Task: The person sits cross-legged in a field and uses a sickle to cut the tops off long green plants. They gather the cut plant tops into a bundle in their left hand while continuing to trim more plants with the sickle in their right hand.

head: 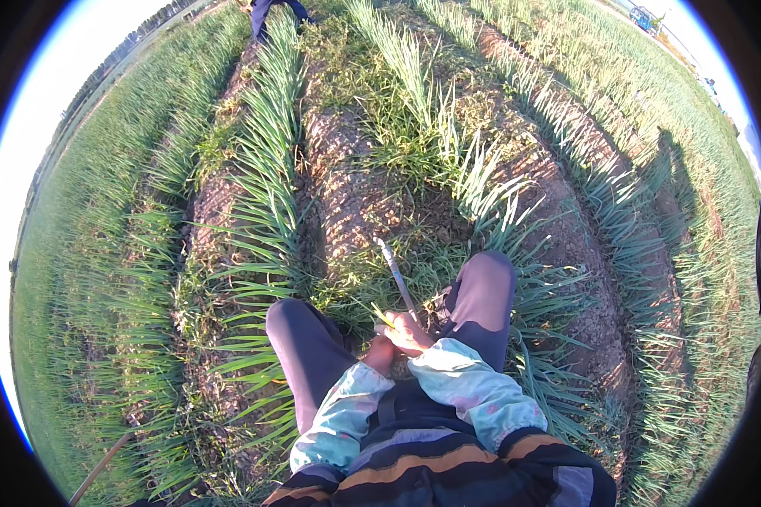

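My two hands meet between my bent knees. The fingers of my right hand (407,334) are closed on a few thin yellow-green leaves (382,315), which stick out past the fingertips. My left hand (380,353) is against its underside, partly covered by it, so its fingers and grip are hidden. Beyond the right hand a slim grey rod (394,269) with a bent, pale tip slants up and away. Its lower end disappears behind that hand, and I cannot tell whether it is gripped. Cut or trampled grass and weeds (349,291) lie just ahead.
Rows of green onion plants flank me, one on the left (260,196) and one on the right (488,190). Bare soil (342,165) and weeds lie between. Another person's legs (273,16) show far ahead. A wooden pole (101,466) is at lower left; a blue vehicle (643,19) is distant.
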Demonstrator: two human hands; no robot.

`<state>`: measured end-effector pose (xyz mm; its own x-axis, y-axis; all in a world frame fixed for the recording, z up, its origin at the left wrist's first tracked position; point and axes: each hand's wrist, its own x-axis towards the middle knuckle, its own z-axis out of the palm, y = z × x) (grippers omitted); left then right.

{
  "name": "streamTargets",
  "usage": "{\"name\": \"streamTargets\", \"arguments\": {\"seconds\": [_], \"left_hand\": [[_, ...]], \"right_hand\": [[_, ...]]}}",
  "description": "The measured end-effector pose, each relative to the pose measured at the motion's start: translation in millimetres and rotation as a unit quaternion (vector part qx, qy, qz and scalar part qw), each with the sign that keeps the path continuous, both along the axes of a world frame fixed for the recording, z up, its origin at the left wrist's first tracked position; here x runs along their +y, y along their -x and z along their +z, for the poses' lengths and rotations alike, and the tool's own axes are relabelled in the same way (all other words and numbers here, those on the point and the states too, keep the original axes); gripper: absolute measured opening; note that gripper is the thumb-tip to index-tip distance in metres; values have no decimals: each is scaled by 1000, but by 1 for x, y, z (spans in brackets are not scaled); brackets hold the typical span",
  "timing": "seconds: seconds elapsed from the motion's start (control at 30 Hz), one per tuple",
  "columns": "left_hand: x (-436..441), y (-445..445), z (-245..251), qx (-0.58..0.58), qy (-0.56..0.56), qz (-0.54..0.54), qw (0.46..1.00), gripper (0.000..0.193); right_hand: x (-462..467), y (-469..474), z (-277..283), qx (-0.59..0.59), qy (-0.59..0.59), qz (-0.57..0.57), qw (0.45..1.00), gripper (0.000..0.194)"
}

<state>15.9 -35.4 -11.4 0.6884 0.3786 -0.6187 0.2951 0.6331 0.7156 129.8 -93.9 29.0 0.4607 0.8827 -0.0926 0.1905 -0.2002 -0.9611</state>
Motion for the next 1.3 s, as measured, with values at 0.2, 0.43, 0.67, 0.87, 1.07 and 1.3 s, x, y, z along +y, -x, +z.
{"name": "streamTargets", "arguments": {"seconds": [0.2,0.43,0.67,0.87,1.07,1.3], "left_hand": [[-6,-3,-7,-4,-59,-3,998,28],[6,-5,-8,-50,-67,36,996,28],[1,-5,-2,-37,-105,25,993,22],[7,-2,-10,-49,-187,31,981,23],[1,-7,1,-62,-240,30,968,24],[3,-5,6,-42,-169,36,984,23]], "right_hand": [[0,0,-6,-34,28,6,999,29],[4,-12,-45,-31,46,-221,974,18],[0,-11,-39,-190,15,-190,963,21],[1,-14,-31,-73,-16,-175,982,25],[1,-17,-28,-29,-34,-206,978,12],[2,-20,-69,108,-3,-139,984,7]]}}
